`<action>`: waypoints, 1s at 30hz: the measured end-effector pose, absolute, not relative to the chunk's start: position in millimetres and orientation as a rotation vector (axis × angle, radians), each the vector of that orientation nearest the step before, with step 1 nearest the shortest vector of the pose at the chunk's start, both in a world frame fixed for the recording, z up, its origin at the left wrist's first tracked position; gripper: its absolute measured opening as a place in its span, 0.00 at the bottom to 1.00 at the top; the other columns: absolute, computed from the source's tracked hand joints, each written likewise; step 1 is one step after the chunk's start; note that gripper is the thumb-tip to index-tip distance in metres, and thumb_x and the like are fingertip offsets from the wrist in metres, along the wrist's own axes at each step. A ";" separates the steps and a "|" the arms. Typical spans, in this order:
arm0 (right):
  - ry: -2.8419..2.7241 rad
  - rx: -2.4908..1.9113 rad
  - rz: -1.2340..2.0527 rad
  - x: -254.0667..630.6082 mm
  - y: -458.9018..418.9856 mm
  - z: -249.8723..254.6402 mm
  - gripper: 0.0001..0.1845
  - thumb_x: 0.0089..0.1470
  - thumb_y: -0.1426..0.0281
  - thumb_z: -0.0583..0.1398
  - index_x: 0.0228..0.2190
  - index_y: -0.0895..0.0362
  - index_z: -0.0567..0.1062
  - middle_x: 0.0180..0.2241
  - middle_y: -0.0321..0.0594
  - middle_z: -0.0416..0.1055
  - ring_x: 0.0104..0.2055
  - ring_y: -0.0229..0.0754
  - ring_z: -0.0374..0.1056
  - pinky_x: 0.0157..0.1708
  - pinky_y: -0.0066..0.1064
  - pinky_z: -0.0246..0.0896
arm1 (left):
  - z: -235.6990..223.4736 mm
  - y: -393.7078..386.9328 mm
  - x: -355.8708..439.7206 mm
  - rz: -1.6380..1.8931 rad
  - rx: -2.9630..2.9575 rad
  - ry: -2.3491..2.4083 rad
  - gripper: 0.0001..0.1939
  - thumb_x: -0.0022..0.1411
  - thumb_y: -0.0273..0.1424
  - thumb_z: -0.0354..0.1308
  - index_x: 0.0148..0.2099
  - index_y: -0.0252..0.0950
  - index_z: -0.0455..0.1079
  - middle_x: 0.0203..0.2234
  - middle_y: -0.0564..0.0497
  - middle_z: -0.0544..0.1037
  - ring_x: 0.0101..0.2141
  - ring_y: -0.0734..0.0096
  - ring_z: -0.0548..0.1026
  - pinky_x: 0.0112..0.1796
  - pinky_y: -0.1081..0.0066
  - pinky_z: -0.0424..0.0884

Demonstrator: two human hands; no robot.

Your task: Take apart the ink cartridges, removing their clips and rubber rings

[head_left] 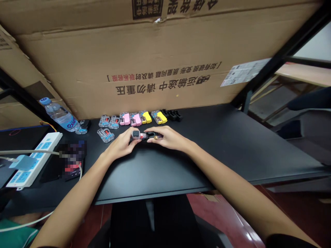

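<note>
My left hand and my right hand meet over the middle of the black table. Together they pinch a small clear plastic gadget with a grey square button and a black end. The left fingers close on its clear end, the right fingers on its black end. Just behind lies a row of similar small gadgets: clear ones, pink ones, yellow ones and black pieces. One more clear gadget lies apart, left of my left hand.
A large cardboard box stands along the table's back edge. At the left lie a water bottle, a white and blue power strip with a plug and cables, and a blurred dark item. A black frame post rises at right.
</note>
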State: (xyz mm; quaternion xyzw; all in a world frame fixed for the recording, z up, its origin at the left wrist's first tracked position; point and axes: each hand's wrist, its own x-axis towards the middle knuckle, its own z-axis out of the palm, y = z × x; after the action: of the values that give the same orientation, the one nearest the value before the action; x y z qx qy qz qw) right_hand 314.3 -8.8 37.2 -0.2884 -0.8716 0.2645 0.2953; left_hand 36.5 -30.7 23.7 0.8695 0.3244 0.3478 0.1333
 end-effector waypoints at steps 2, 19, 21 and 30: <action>-2.334 -0.744 0.697 315.1 -7.0 36.4 0.24 0.67 0.56 0.67 0.57 0.56 0.80 0.45 0.46 0.84 0.39 0.45 0.78 0.43 0.35 0.71 | 25.1 -31.2 36.6 1.003 2.514 0.946 0.10 0.75 0.29 0.60 0.55 0.39 0.68 0.46 0.46 0.79 0.43 0.65 0.81 0.45 0.66 0.78; -2.303 -0.655 0.716 318.0 -7.4 44.0 0.21 0.66 0.62 0.68 0.57 0.54 0.81 0.48 0.48 0.84 0.43 0.47 0.79 0.47 0.37 0.72 | 35.2 -34.4 35.8 0.978 2.652 0.886 0.18 0.70 0.18 0.51 0.56 0.41 0.68 0.50 0.46 0.79 0.49 0.64 0.81 0.49 0.65 0.79; -2.304 -0.650 0.713 318.4 -7.3 43.9 0.21 0.66 0.62 0.68 0.57 0.54 0.81 0.48 0.48 0.84 0.43 0.46 0.79 0.46 0.36 0.72 | 36.2 -34.5 35.5 0.965 2.667 0.879 0.19 0.70 0.17 0.50 0.56 0.41 0.68 0.50 0.46 0.79 0.49 0.65 0.81 0.50 0.65 0.79; -2.326 -0.665 0.686 318.8 -8.5 44.0 0.21 0.65 0.63 0.69 0.57 0.55 0.81 0.47 0.48 0.83 0.42 0.46 0.78 0.45 0.36 0.72 | 37.8 -32.6 33.0 0.918 2.764 0.845 0.21 0.68 0.16 0.50 0.57 0.41 0.68 0.50 0.47 0.80 0.50 0.65 0.81 0.51 0.65 0.79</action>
State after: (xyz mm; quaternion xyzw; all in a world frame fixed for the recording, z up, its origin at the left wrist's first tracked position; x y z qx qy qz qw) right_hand 318.8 -8.5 44.0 -0.2515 -0.8799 0.2595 0.3086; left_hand 33.0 -32.6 37.8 0.9100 0.2784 0.3023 0.0544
